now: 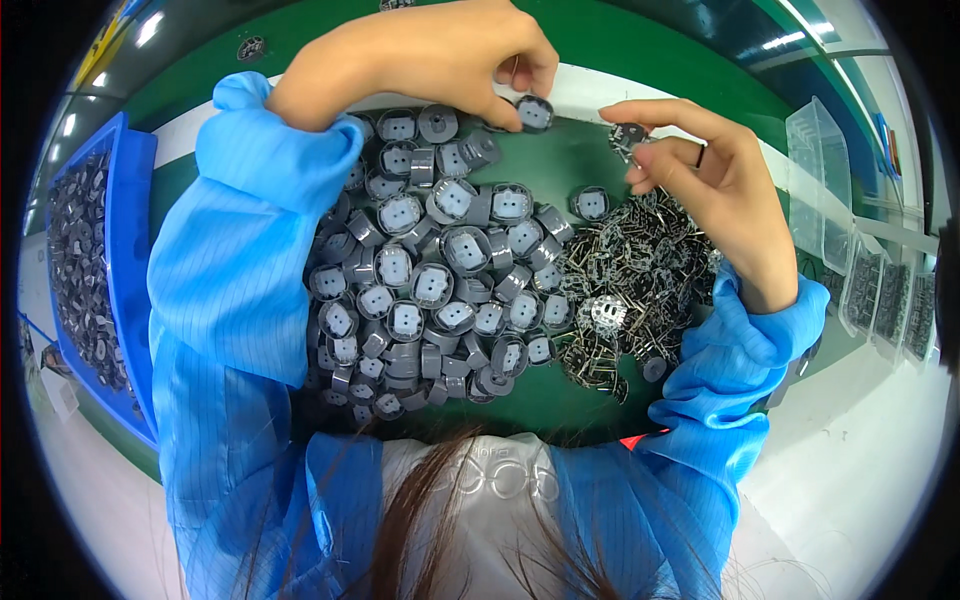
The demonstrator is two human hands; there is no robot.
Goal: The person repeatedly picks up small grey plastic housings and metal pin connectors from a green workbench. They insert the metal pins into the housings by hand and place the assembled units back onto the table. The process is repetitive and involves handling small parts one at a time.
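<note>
My left hand (455, 52) reaches across the far end of the piled grey parts. Its thumb and a finger close on the rim of a round grey plastic cap (536, 114) with a pale inner face. To the right, my right hand (728, 178) pinches a small round dark circuit board (627, 141) between thumb and fingers. A gap separates the board from the cap. Many similar grey caps (432, 285) lie heaped below my left hand, some face up and some on their sides. Beside them, under my right hand, is a tangled heap of pinned circuit boards (640, 260).
A blue bin (135, 260) full of dark parts stands at the left. Clear plastic trays (865, 290) with small parts sit at the right. A white strip (580, 88) crosses the green surface beyond the heaps. One loose part (251, 48) lies at the far left.
</note>
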